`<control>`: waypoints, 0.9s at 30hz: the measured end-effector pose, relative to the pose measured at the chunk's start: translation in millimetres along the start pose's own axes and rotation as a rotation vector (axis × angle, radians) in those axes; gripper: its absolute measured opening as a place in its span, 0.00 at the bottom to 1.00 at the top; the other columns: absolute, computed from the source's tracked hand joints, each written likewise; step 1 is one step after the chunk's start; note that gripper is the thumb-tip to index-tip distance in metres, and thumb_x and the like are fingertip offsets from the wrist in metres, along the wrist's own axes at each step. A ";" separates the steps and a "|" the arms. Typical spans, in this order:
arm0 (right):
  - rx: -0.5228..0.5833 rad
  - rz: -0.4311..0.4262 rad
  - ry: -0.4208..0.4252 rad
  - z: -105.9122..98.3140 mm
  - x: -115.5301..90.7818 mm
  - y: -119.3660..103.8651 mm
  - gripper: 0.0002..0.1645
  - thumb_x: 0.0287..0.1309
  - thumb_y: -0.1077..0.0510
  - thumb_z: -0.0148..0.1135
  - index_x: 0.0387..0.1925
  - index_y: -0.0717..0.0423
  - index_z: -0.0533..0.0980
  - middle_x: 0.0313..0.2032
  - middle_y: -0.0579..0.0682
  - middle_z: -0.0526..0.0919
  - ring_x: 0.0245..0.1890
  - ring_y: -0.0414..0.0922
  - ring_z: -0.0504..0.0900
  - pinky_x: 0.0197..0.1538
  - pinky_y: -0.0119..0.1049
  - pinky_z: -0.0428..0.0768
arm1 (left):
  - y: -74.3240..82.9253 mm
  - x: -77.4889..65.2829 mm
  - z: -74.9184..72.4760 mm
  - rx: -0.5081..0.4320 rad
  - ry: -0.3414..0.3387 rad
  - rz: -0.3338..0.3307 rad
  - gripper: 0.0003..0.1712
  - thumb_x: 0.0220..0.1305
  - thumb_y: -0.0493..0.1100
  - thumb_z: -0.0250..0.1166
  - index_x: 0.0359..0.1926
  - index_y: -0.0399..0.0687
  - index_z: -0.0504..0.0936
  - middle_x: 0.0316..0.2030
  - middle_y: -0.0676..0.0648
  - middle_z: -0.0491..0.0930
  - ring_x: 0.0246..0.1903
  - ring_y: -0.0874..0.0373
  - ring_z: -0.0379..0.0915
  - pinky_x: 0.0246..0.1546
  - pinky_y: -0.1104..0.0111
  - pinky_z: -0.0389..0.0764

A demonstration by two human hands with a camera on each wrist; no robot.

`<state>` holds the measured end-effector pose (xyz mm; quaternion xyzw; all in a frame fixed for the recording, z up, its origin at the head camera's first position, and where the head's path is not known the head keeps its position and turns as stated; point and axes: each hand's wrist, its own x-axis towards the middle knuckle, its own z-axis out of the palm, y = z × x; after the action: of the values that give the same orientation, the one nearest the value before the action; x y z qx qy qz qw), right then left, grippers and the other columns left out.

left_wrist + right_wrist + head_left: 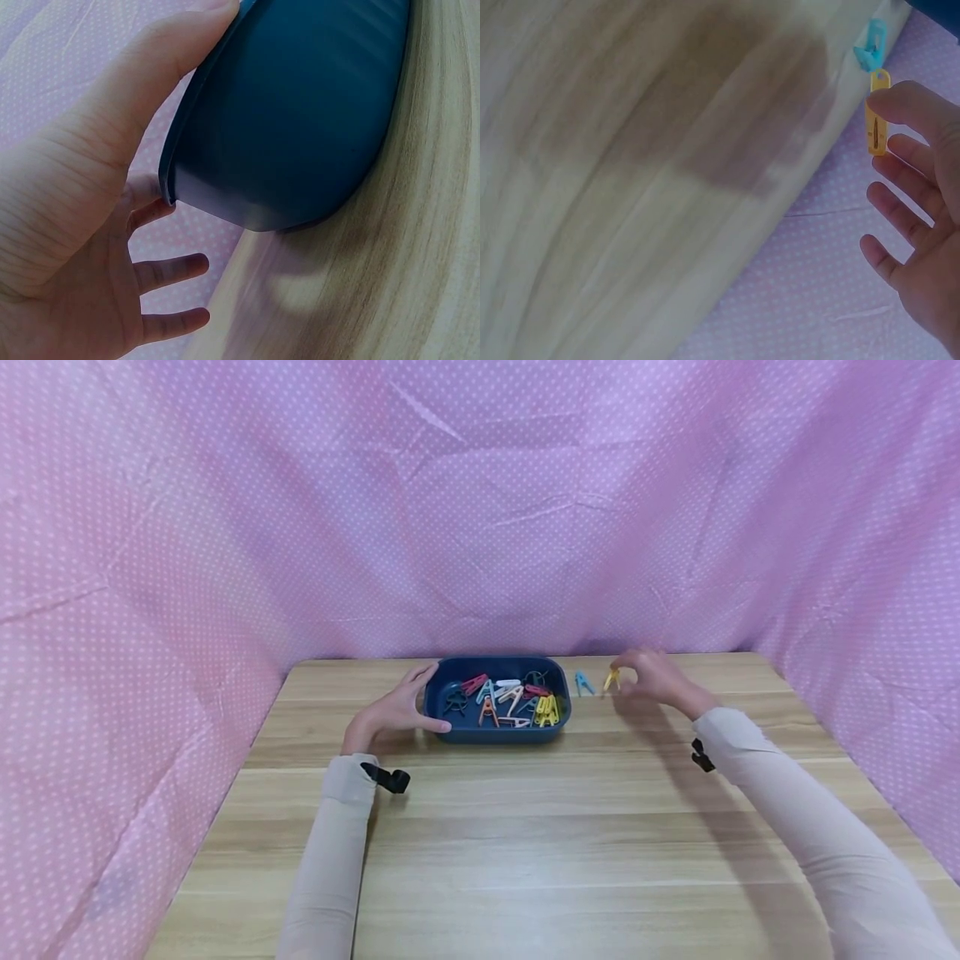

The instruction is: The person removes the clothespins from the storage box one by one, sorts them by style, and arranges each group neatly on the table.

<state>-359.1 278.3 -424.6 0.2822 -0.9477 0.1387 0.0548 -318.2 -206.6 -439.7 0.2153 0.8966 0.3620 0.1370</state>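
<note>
A dark blue plastic box (498, 737) near the table's far edge contains several clothespins in red, yellow, white, orange and blue. My left hand (397, 706) holds its left end, thumb over the near rim and index finger at the far corner; in the left wrist view the other fingers stretch out past the box wall (300, 112). To the right of the box, my right hand (652, 678) pinches a yellow clothespin (876, 139) between thumb and fingers. A light blue clothespin (584, 682) lies on the table between box and right hand.
The wooden table (525, 843) runs from the person to a pink dotted cloth (487, 527) hanging behind its far edge and at both sides. Dark straps with small mounts (393, 780) sit on both wrists.
</note>
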 end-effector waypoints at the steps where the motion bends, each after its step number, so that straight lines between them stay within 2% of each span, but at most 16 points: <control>1: 0.008 -0.006 -0.004 1.6 0.5 0.6 0.24 0.47 0.69 0.70 0.50 0.71 0.82 0.49 0.67 0.86 0.53 0.67 0.81 0.59 0.66 0.74 | -0.1 0.1 0.0 -0.001 0.000 -0.003 0.73 0.51 0.60 0.80 0.83 0.53 0.38 0.82 0.45 0.35 0.80 0.43 0.36 0.77 0.41 0.52; 5: 0.023 -0.012 -0.013 7.1 2.4 1.0 0.22 0.48 0.71 0.65 0.49 0.70 0.83 0.49 0.66 0.86 0.52 0.66 0.81 0.57 0.62 0.77 | 0.4 0.0 -0.2 -0.005 -0.003 -0.010 0.73 0.51 0.60 0.80 0.83 0.54 0.38 0.82 0.47 0.34 0.81 0.45 0.36 0.77 0.41 0.51; 12: 0.036 -0.002 -0.025 13.0 5.5 -0.9 0.22 0.49 0.71 0.64 0.49 0.68 0.83 0.50 0.64 0.87 0.52 0.65 0.81 0.54 0.61 0.79 | -0.4 -0.6 0.3 -0.004 -0.008 -0.002 0.72 0.52 0.61 0.79 0.83 0.53 0.38 0.82 0.48 0.33 0.81 0.45 0.35 0.77 0.40 0.50; 17: 0.043 0.018 -0.052 15.1 9.0 -0.7 0.21 0.52 0.71 0.65 0.51 0.68 0.83 0.51 0.65 0.86 0.53 0.64 0.80 0.56 0.61 0.78 | -0.6 -1.2 -0.1 -0.004 -0.005 0.003 0.72 0.51 0.62 0.79 0.83 0.53 0.38 0.82 0.48 0.34 0.81 0.45 0.35 0.77 0.40 0.50; 27: 0.060 0.046 -0.101 18.1 15.9 0.2 0.26 0.49 0.71 0.69 0.54 0.68 0.81 0.55 0.66 0.84 0.58 0.66 0.78 0.62 0.63 0.76 | -1.5 -0.5 0.8 -0.003 -0.005 0.004 0.71 0.53 0.60 0.78 0.83 0.54 0.38 0.82 0.47 0.34 0.80 0.43 0.35 0.77 0.39 0.50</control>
<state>-372.9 264.9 -439.0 0.2687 -0.9508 0.1538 -0.0046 -317.8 -207.3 -441.2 0.2177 0.8953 0.3629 0.1390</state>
